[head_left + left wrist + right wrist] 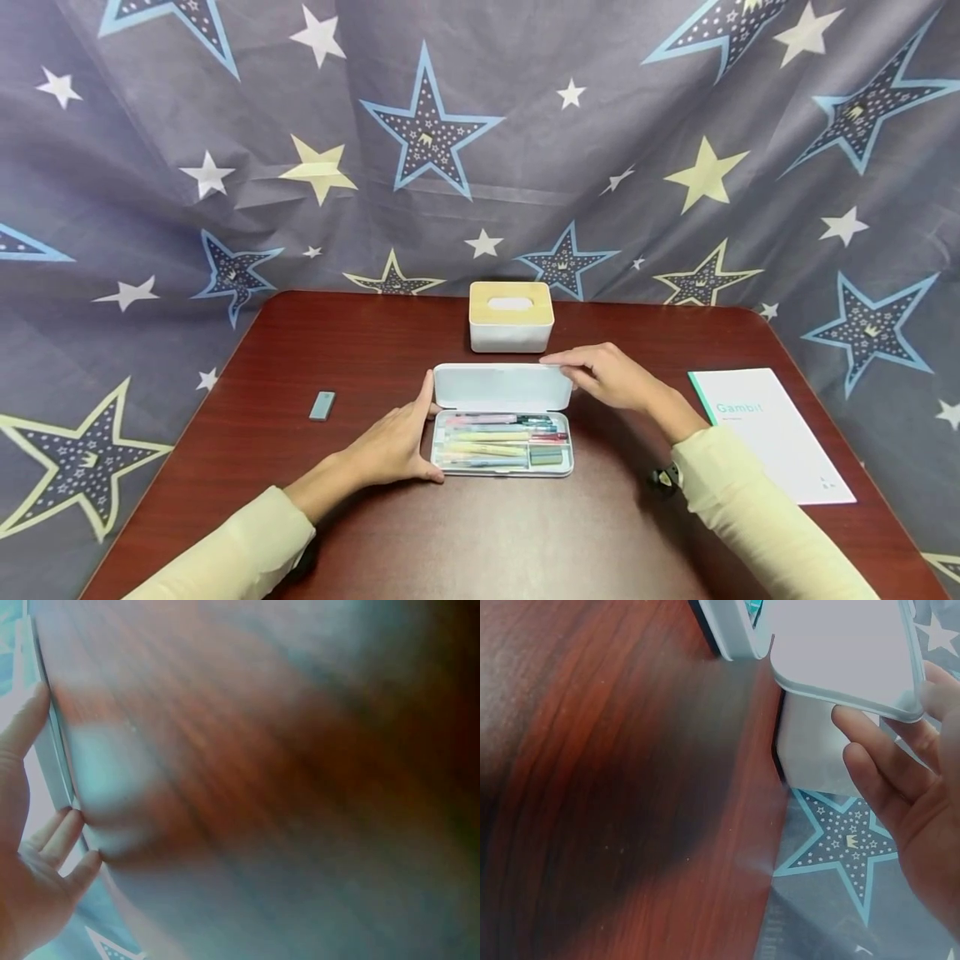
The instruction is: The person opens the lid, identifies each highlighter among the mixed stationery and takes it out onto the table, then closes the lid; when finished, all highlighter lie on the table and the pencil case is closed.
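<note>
A white pencil case (498, 472) lies on the table with its lid (502, 387) raised. Several pens and markers (487, 437) fill it, along with a small grey-green block (546, 455) at its right end. My left hand (397, 442) rests against the case's left side, thumb at the front corner and index finger extended along the lid's edge. In the left wrist view, its fingertips (71, 825) touch the rim. At the lid's upper right corner, my right hand (611, 379) pinches the edge, as the lid (847, 652) in the right wrist view also shows.
Behind the case stands a white tissue box (510, 337) with a wooden-looking top. A small grey-blue rectangular item (322, 406) lies at the left. On the right is a white booklet (780, 442) marked "Gambit". A star-patterned cloth (480, 167) hangs behind the reddish-brown table (510, 542).
</note>
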Demonstrator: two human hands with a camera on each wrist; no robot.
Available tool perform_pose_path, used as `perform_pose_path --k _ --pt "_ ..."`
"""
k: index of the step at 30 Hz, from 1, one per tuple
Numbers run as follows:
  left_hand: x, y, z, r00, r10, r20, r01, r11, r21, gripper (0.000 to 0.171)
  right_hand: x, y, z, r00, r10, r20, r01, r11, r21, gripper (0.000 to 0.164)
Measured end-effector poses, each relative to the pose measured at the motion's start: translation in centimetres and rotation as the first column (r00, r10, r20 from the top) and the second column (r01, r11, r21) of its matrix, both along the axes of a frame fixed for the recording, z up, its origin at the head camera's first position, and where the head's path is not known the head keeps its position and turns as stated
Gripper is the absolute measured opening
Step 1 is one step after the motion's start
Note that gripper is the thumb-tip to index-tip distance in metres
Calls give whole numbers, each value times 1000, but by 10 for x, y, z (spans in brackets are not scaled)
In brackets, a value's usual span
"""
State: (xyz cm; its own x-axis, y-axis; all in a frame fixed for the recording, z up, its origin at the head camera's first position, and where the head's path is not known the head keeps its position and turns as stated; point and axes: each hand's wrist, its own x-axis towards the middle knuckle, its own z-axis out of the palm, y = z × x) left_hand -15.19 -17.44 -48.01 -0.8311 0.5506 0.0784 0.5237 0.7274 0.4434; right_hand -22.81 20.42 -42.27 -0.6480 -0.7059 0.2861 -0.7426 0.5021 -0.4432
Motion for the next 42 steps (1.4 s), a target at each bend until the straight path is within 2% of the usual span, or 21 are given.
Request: perform_pose_path --k 8,14,21,31,36,39,42 --pt "-3 0 -2 999 -29 -42 28 1000 -9 153 -8 -1 -4 999 -40 22 41 999 -27 33" --pt "-5 0 -3 999 -34 -29 33 999 -24 152 -10 -2 -10 994 -91 61 93 995 -20 34" --pt "-3 0 -2 999 -33 -36 32 999 -28 151 -6 -3 -12 993 -118 30 117 993 15 34" --pt "-2 -2 -3 999 -27 -28 26 999 -31 151 11 3 3 989 -127 -75 131 990 47 36" --pt "-2 -2 -2 999 -26 -26 25 999 -36 151 25 -1 2 982 -131 -137 142 987 75 33" --pt "-2 -1 -2 999 -25 -26 25 999 -34 151 32 -5 2 975 -120 -189 133 989 61 31" --pt "-3 0 -1 999 -24 -28 23 999 -29 152 38 -11 3 977 -94 -192 102 994 32 31"
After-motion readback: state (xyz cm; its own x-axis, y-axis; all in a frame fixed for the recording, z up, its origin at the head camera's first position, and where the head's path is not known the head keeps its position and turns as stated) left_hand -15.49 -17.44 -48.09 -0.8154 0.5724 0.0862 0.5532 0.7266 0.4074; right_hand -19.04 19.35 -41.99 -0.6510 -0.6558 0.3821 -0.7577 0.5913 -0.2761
